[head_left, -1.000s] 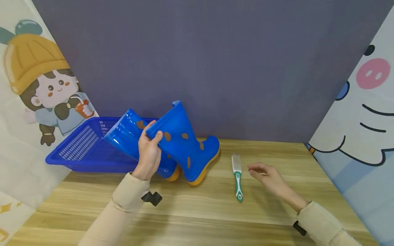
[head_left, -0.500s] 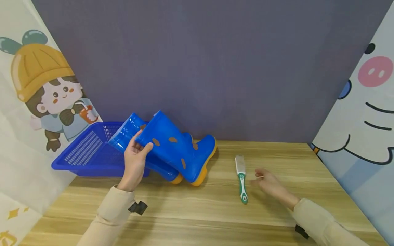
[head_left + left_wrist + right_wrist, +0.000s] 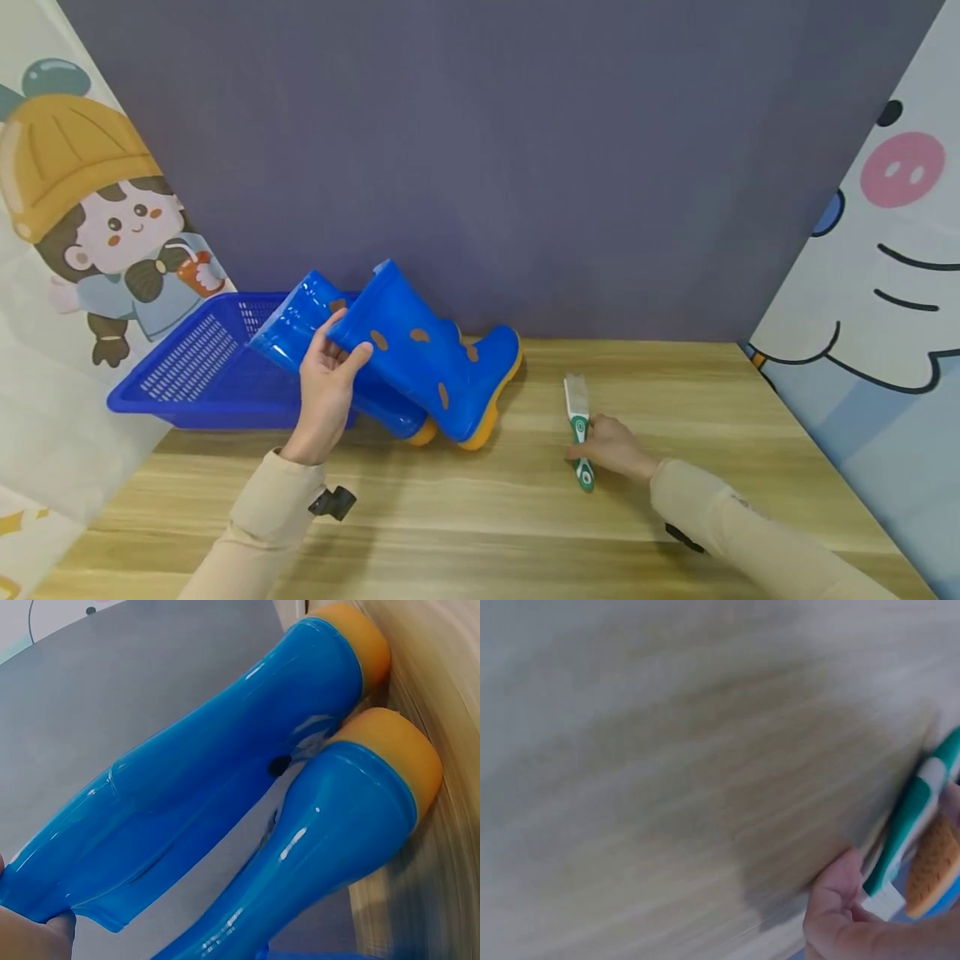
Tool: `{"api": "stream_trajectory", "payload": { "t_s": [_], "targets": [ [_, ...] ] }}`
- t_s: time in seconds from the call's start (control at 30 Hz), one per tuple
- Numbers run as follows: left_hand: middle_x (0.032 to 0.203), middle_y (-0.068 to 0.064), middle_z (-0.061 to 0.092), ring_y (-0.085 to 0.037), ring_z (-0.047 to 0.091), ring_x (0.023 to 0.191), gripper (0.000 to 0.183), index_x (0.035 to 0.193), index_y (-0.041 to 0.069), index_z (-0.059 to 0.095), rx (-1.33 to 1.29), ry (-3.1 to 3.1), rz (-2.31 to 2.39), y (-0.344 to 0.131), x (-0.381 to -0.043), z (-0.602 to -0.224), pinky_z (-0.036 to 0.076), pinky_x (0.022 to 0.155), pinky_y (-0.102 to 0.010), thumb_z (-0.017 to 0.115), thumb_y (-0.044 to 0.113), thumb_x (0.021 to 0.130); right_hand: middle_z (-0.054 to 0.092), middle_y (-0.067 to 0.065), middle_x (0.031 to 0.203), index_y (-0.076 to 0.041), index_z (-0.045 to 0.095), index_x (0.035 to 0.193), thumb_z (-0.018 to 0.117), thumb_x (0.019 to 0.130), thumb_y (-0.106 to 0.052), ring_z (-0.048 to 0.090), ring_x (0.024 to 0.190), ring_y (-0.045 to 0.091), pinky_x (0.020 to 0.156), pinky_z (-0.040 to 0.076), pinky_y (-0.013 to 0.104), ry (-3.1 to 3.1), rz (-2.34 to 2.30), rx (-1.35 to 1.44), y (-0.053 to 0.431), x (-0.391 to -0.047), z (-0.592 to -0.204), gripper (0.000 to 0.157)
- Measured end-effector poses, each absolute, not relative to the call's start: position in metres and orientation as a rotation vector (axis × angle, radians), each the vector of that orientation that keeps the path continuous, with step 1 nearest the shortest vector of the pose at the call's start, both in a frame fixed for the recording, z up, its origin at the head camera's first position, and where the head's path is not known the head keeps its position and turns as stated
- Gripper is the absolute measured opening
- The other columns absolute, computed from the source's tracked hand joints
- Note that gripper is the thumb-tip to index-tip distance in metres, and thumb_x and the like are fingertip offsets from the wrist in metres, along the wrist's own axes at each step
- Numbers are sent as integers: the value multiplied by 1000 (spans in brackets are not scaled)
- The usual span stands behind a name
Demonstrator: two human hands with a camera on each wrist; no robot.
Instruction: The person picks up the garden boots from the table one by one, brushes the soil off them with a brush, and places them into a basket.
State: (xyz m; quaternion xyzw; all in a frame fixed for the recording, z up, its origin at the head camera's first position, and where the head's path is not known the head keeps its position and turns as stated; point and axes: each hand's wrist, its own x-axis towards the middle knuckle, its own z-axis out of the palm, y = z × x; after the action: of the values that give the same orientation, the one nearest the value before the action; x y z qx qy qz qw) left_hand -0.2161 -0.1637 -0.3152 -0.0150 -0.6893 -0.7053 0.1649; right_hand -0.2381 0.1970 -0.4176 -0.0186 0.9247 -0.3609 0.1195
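My left hand (image 3: 326,400) pinches the top rim of a blue rain boot (image 3: 416,354) with brown patches and a yellow-orange sole. That boot leans back to the left, toe pointing right, its heel at the tabletop. A matching blue boot (image 3: 300,321) lies tilted behind it; in the left wrist view the held boot (image 3: 187,795) and the second boot (image 3: 337,810) are side by side. To their right lies a brush (image 3: 577,396) with a green-and-white handle, its head pointing away. My right hand (image 3: 615,446) grips the handle, thumb on the left side and fingers on the right.
A blue plastic basket (image 3: 232,408) stands at the back left, partly behind the boots. The wood-grain table (image 3: 465,533) ends at a grey back panel (image 3: 525,167). Cartoon-printed panels (image 3: 45,333) flank it left and right.
My right hand has moved left onto the brush handle and taken hold of it. My left hand has brought the boot's top a little left and down.
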Motion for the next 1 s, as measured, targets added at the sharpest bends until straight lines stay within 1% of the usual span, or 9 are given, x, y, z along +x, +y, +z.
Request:
{"api": "stream_trajectory", "payload": {
  "t_s": [0.1, 0.23, 0.3, 0.4, 0.47, 0.6, 0.67, 0.87, 1.0],
  "targets": [
    [105, 4, 49, -9, 45, 90, 55, 140, 22, 33, -47, -1960, -2005, -162, -216, -312, 42, 80, -14, 57, 18, 91, 52, 6, 68, 0, 50, 87, 71, 71, -18, 48, 55, 15, 49, 40, 25, 2756, -977, -78, 192, -244, -418, 32],
    [106, 4, 49, -9, 46, 91, 54, 140, 20, 33, -49, -1946, -2022, -158, -214, -310, 42, 81, -14, 56, 15, 92, 53, 9, 68, 4, 47, 95, 66, 74, -14, 51, 51, 15, 44, 43, 24, 2773, -907, -32, 192, -252, -418, 33],
    [109, 4, 49, -9, 46, 93, 54, 140, 19, 33, -48, -1935, -2030, -156, -213, -310, 42, 81, -14, 55, 13, 92, 53, 9, 68, 4, 47, 95, 65, 73, -14, 52, 50, 16, 43, 43, 24, 2785, -879, -14, 193, -255, -418, 33],
    [110, 3, 49, -9, 46, 93, 53, 140, 19, 33, -43, -1918, -2045, -153, -213, -309, 42, 80, -14, 55, 11, 92, 54, 9, 67, 2, 48, 89, 64, 70, -14, 51, 48, 15, 41, 42, 23, 2802, -838, -21, 195, -258, -420, 29],
    [110, 2, 49, -10, 45, 93, 53, 140, 18, 33, -42, -1919, -2043, -152, -213, -309, 42, 79, -15, 54, 10, 92, 53, 8, 64, -1, 50, 83, 62, 69, -15, 49, 46, 14, 39, 40, 22, 2809, -814, -22, 196, -260, -422, 23],
    [116, 2, 48, -11, 46, 99, 54, 141, 17, 31, -64, -1922, -2053, -151, -212, -310, 42, 83, -15, 54, 11, 92, 49, 4, 60, -5, 49, 74, 53, 72, -13, 42, 44, 11, 37, 34, 19, 2818, -789, -40, 198, -262, -426, 9],
    [117, 2, 48, -12, 46, 99, 54, 141, 19, 31, -76, -1923, -2058, -151, -211, -311, 42, 83, -15, 54, 12, 92, 46, 3, 58, -7, 48, 70, 49, 73, -11, 38, 44, 11, 38, 32, 18, 2837, -773, -47, 198, -262, -427, 6],
    [118, 1, 48, -12, 45, 97, 53, 140, 21, 32, -97, -1913, -2059, -151, -211, -311, 42, 82, -16, 54, 11, 92, 43, 1, 55, -9, 45, 67, 45, 80, -13, 36, 42, 10, 37, 31, 18, 2845, -774, -91, 201, -261, -426, 13],
    [122, 1, 48, -12, 47, 103, 54, 140, 18, 31, -108, -1876, -2086, -152, -212, -314, 42, 86, -15, 54, 10, 92, 43, -1, 53, -8, 46, 71, 40, 86, -14, 36, 39, 9, 34, 30, 17, 2804, -804, -85, 202, -263, -426, 17]
  ]
}}
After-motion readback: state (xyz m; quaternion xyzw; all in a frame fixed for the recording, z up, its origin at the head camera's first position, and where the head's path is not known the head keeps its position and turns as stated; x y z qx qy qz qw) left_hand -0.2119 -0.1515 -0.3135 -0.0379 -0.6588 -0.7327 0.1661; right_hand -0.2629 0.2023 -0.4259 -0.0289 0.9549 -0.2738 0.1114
